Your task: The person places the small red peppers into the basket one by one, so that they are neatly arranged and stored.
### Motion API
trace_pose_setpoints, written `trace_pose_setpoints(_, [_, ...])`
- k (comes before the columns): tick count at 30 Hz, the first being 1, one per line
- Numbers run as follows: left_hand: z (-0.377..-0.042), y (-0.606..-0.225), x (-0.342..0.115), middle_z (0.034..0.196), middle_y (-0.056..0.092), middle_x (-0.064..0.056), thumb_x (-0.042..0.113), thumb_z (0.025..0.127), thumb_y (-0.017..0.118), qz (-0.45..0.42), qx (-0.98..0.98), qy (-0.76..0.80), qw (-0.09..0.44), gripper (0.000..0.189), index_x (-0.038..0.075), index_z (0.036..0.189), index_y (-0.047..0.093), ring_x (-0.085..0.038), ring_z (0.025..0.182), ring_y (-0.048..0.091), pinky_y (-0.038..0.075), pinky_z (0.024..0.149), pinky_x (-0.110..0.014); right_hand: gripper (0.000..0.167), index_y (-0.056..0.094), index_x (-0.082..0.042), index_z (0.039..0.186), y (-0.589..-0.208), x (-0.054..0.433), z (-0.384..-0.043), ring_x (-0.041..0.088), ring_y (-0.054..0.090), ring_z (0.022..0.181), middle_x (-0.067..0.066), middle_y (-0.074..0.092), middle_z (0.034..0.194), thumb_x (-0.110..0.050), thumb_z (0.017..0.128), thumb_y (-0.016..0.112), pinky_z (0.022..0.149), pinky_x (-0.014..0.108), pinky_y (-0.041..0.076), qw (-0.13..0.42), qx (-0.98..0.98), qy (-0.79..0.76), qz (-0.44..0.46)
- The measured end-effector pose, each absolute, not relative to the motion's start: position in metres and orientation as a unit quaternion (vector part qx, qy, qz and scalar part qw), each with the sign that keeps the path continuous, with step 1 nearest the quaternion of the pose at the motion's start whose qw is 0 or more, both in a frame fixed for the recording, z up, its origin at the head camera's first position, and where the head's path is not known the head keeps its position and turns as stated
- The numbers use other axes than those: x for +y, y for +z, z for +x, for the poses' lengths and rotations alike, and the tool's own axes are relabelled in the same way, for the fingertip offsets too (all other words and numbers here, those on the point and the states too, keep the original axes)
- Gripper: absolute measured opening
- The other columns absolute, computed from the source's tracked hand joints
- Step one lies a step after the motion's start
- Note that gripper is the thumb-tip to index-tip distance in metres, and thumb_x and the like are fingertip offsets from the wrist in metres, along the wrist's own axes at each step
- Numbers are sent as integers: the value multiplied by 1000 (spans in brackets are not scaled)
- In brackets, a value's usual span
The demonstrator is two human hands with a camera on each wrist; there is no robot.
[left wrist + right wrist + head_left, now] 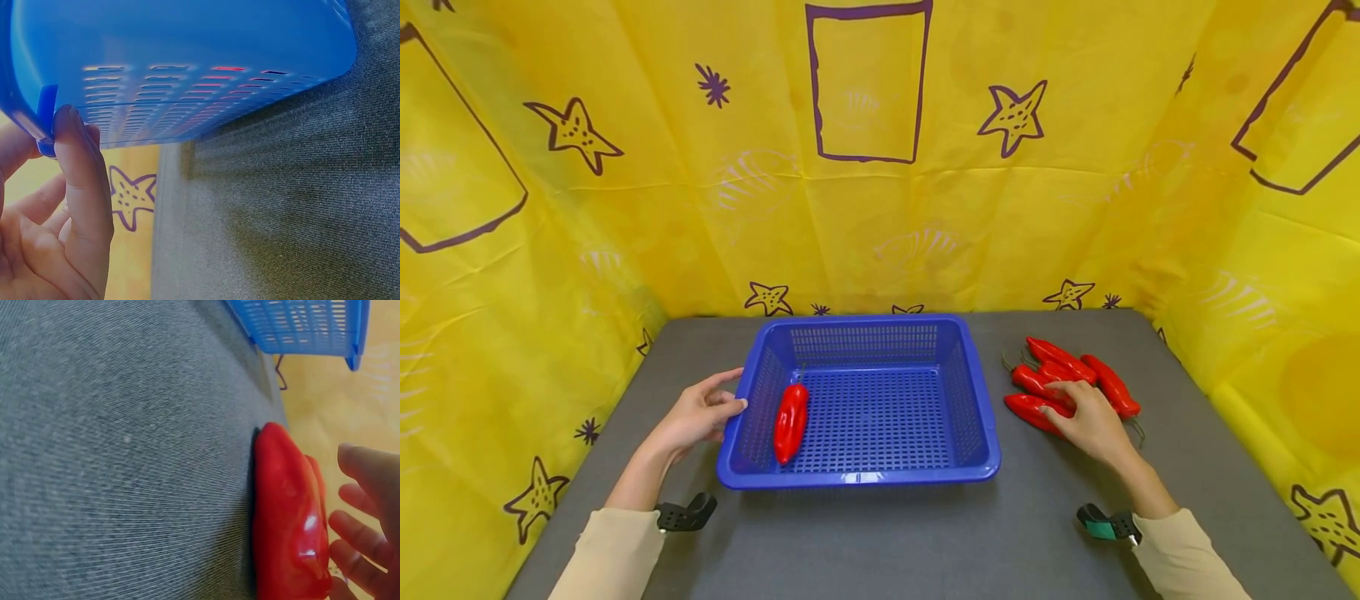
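Red pepper (1028, 412) lies at the pile's (1111, 387) near edge, long axis roughly left-to-right, just left of my nearer right hand (1093, 419), fingers parted; my left hand (698, 412) pinches the basket's (917, 477) rim

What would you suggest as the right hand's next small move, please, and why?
I would probably have the right hand lower slightly and pinch the front red pepper beside the blue basket: its thumb and fingers are parted close to that pepper, holding nothing. The left hand is at the basket's rim, and one red pepper already lies inside.
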State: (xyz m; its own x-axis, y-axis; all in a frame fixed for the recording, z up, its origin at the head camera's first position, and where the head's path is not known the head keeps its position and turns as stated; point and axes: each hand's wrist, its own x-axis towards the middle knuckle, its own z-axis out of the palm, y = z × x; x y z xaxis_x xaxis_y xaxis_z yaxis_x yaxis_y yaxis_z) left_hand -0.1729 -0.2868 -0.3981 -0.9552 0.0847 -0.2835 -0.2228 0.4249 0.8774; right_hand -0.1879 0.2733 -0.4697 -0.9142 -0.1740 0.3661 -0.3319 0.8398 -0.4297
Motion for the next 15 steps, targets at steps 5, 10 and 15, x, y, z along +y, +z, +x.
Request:
trace_pose_setpoints(5, [-173, -398, -287, 96, 62, -15, 20, 89, 61, -42, 830, 536, 147, 68, 11, 146, 23, -23, 76, 65, 57, 66, -40, 31, 66, -4, 101, -475, 271, -186, 32, 53, 84, 15, 59, 93, -17, 73, 75, 70, 45, 43, 166, -948, 240, 128])
trace_pose_setpoints(10, [-173, -399, -288, 96, 63, -15, 21, 89, 61, -46, 830, 536, 149, 68, 11, 145, 24, -23, 77, 65, 57, 66, -40, 28, 68, -4, 94, -482, 269, -183, 32, 54, 78, 14, 59, 87, -16, 70, 77, 64, 42, 42, 193, -945, 228, 135])
trace_pose_setpoints(15, [-173, -400, -288, 96, 62, -15, 22, 88, 62, -46, 830, 536, 152, 69, 11, 145, 24, -24, 78, 65, 57, 67, -40, 26, 69, -5, 91, -483, 269, -183, 30, 53, 75, 12, 58, 84, -14, 68, 77, 63, 40, 41, 211, -939, 226, 151])
